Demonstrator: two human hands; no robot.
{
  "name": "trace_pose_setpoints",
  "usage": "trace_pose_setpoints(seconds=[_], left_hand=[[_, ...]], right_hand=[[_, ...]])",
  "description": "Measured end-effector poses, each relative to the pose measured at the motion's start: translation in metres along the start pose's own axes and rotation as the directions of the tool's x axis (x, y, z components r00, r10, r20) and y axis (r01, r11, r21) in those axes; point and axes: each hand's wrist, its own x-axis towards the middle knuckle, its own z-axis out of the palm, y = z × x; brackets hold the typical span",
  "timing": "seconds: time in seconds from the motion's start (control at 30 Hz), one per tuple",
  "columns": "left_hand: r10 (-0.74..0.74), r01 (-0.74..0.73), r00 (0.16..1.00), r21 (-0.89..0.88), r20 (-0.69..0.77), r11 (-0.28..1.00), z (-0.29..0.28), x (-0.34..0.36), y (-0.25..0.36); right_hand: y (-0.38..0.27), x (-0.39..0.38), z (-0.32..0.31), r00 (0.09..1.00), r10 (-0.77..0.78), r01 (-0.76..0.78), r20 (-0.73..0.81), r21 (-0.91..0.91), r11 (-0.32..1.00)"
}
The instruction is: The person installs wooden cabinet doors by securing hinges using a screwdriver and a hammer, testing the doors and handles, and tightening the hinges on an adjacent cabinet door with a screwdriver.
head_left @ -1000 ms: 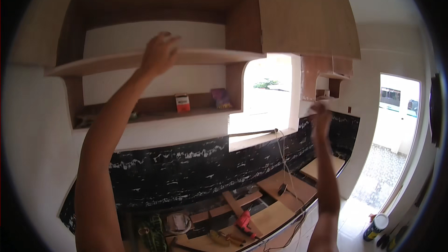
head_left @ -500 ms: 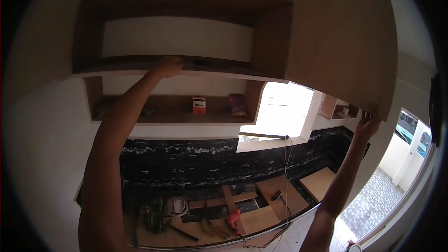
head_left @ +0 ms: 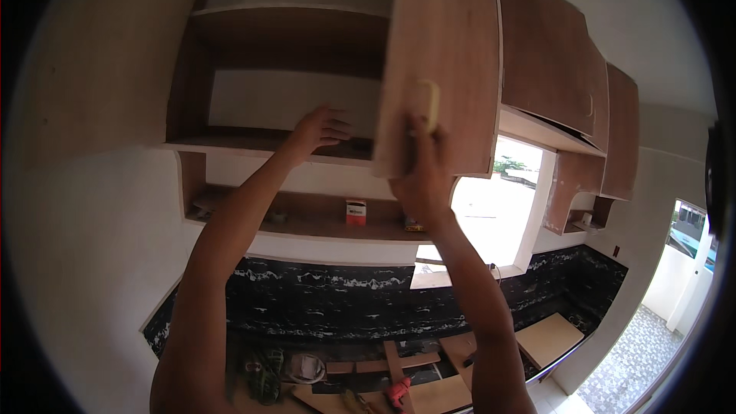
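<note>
A wooden cabinet door (head_left: 468,54) with a pale curved handle (head_left: 435,100) stands partly open over the wall cabinet. My right hand (head_left: 424,176) is raised to it, its fingers closed at the lower end of the handle; some blur hides the exact grip. Inside the doorless-looking left part of the cabinet, bare shelves (head_left: 299,19) show. My left hand (head_left: 316,130) is in front of the lowest cabinet board (head_left: 230,142), fingers stretched out with nothing in them, apart from the door's edge.
An open shelf (head_left: 307,215) below holds a red-and-white box (head_left: 356,212). Closed cabinet doors (head_left: 544,46) continue right, above a bright window (head_left: 491,207). On the counter beneath lie a red power drill (head_left: 399,392), wood strips (head_left: 372,366), a coiled roll (head_left: 305,368) and a board (head_left: 549,339).
The door has swung left across the cabinet, so its handle side now shows. My right hand has moved from its bottom corner to the handle. My left hand has come off the cabinet board.
</note>
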Motion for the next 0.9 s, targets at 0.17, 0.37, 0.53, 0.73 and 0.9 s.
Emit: trace_pose_setpoints(seconds=[0.17, 0.37, 0.53, 0.73, 0.9], left_hand=[[0.019, 0.044, 0.983, -0.330, 0.184, 0.943, 0.005, -0.028, 0.004], [0.007, -0.015, 1.000, 0.618, 0.016, 0.786, -0.029, -0.018, 0.001], [0.082, -0.036, 0.996, 0.619, -0.046, 0.785, -0.031, 0.004, -0.030], [0.017, 0.016, 0.999, 0.592, -0.050, 0.806, -0.041, -0.001, -0.027], [0.065, 0.009, 0.995, 0.703, -0.078, 0.712, -0.039, 0.005, -0.038]], right_hand=[[0.000, 0.002, 0.060, 0.982, -0.070, 0.093, 0.174, -0.132, 0.987], [0.025, -0.006, 0.102, 0.966, -0.011, -0.054, 0.259, 0.242, 0.969], [0.085, -0.006, 0.124, 0.968, 0.079, -0.121, 0.238, 0.166, 0.979], [0.077, -0.007, 0.138, 0.932, 0.154, -0.167, 0.327, 0.010, 0.986], [0.084, -0.028, 0.149, 0.949, 0.034, 0.014, 0.312, -0.150, 0.989]])
